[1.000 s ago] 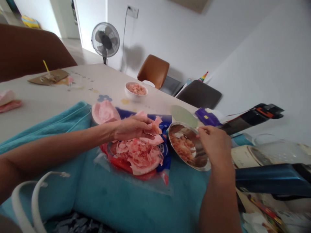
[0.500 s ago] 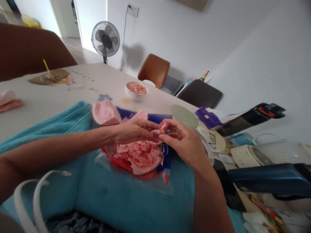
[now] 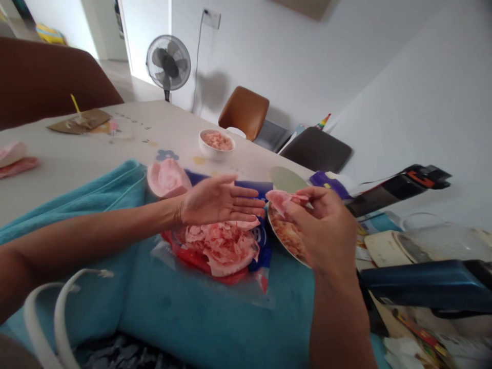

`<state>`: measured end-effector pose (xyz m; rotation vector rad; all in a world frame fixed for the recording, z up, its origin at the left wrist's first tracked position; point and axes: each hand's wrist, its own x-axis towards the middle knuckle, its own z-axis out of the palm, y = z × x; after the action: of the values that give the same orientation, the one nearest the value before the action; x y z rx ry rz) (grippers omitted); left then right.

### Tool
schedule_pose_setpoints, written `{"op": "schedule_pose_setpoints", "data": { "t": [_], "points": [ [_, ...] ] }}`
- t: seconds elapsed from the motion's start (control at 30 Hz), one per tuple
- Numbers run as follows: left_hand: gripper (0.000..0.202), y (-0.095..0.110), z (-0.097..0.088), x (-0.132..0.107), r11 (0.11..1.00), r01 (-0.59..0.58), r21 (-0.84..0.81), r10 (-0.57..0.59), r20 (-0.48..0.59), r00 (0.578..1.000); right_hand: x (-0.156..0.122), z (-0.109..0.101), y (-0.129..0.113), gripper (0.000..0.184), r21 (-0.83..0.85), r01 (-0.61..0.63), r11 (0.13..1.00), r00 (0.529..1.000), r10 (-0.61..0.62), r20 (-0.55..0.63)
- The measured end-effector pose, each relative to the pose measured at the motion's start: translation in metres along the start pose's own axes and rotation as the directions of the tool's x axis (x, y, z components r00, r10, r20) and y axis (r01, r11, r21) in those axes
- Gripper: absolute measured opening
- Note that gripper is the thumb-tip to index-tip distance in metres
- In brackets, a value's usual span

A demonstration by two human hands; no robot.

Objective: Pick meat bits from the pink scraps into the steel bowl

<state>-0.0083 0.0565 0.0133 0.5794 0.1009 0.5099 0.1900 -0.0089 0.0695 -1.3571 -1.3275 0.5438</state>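
My left hand [image 3: 226, 201] is open, palm up and fingers stretched, over a heap of torn pink pomelo skins [image 3: 221, 246] on a plastic bag [image 3: 265, 277]. My right hand [image 3: 326, 225] pinches a pink pomelo piece [image 3: 282, 200] between thumb and fingers. Beneath that hand is a round dish [image 3: 286, 233] of pale orange shreds, partly hidden by it. A thick pink pomelo rind [image 3: 168, 178] rests beyond my left wrist. Farther back stands a white bowl [image 3: 216, 149] of pink pomelo flesh.
A teal cloth [image 3: 172, 307] lies under the bag. To the right are a green round mat [image 3: 288, 178], a dark blue bottle [image 3: 423, 284] and other clutter. More rind [image 3: 17, 159] sits at far left. A fan [image 3: 168, 62] and a brown chair [image 3: 244, 113] stand behind the table.
My hands have come apart. The right one has moved right over the dish with the pomelo piece, while the left has opened flat, palm up.
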Motion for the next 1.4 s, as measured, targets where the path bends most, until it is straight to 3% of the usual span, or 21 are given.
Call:
{"op": "schedule_pose_setpoints", "data": {
  "t": [0.17, 0.33, 0.5, 0.6, 0.73, 0.83, 0.9, 0.97, 1.03, 1.1, 1.17, 1.27, 1.4],
  "points": [
    [0.062, -0.001, 0.004, 0.001, 0.999, 0.008, -0.04, -0.009, -0.041, 0.999, 0.0, -0.006, -0.002, 0.029, 0.066, 0.034, 0.997, 0.993, -0.026, -0.116],
    [0.057, -0.002, 0.004, 0.0, 0.999, -0.014, -0.052, 0.012, -0.044, 0.999, 0.002, -0.01, -0.001, 0.031, 0.109, 0.012, 0.994, 0.992, 0.002, -0.129],
    [0.046, -0.006, 0.001, -0.001, 0.999, -0.018, -0.028, 0.018, -0.016, 1.0, -0.014, -0.012, 0.011, 0.029, 0.141, -0.127, 0.982, 0.987, 0.139, -0.081],
    [0.034, -0.008, 0.007, 0.0, 0.999, -0.035, 0.008, 0.035, -0.104, 0.994, -0.032, -0.01, 0.021, 0.035, 0.2, -0.252, 0.947, 0.967, 0.255, 0.013],
    [0.027, -0.002, 0.022, 0.007, 0.986, -0.065, 0.151, 0.103, -0.264, 0.959, -0.049, -0.004, 0.038, 0.034, 0.303, -0.317, 0.899, 0.946, 0.322, 0.036],
    [0.02, 0.009, 0.034, 0.017, 0.939, 0.021, 0.344, 0.099, -0.327, 0.94, -0.054, 0.003, 0.052, 0.031, 0.376, -0.317, 0.871, 0.946, 0.321, 0.053],
    [0.015, 0.017, 0.043, 0.026, 0.881, 0.052, 0.47, 0.101, -0.293, 0.951, -0.057, 0.007, 0.059, 0.028, 0.406, -0.34, 0.848, 0.939, 0.328, 0.099],
    [0.015, 0.021, 0.053, 0.04, 0.822, 0.011, 0.569, 0.112, -0.18, 0.977, -0.06, 0.01, 0.062, 0.025, 0.42, -0.372, 0.828, 0.928, 0.34, 0.152],
    [0.023, 0.023, 0.064, 0.06, 0.739, -0.063, 0.67, 0.128, -0.048, 0.991, -0.064, 0.01, 0.062, 0.024, 0.433, -0.381, 0.817, 0.925, 0.333, 0.183],
    [0.02, 0.019, 0.074, 0.083, 0.597, -0.095, 0.796, 0.145, 0.009, 0.989, -0.066, 0.007, 0.06, 0.024, 0.458, -0.357, 0.814, 0.934, 0.309, 0.179],
    [0.02, 0.013, 0.082, 0.107, 0.362, -0.055, 0.93, 0.134, 0.006, 0.991, -0.066, 0.003, 0.057, 0.024, 0.484, -0.325, 0.812, 0.945, 0.29, 0.148],
    [0.026, 0.0, 0.088, 0.137, -0.097, 0.05, 0.994, 0.098, -0.04, 0.994, -0.065, 0.0, 0.057, 0.027, 0.507, -0.295, 0.81, 0.953, 0.287, 0.097],
    [0.018, -0.012, 0.084, 0.156, -0.441, 0.05, 0.896, 0.106, -0.003, 0.994, -0.068, 0.002, 0.057, 0.025, 0.514, -0.305, 0.802, 0.95, 0.293, 0.106]
  ]
}}
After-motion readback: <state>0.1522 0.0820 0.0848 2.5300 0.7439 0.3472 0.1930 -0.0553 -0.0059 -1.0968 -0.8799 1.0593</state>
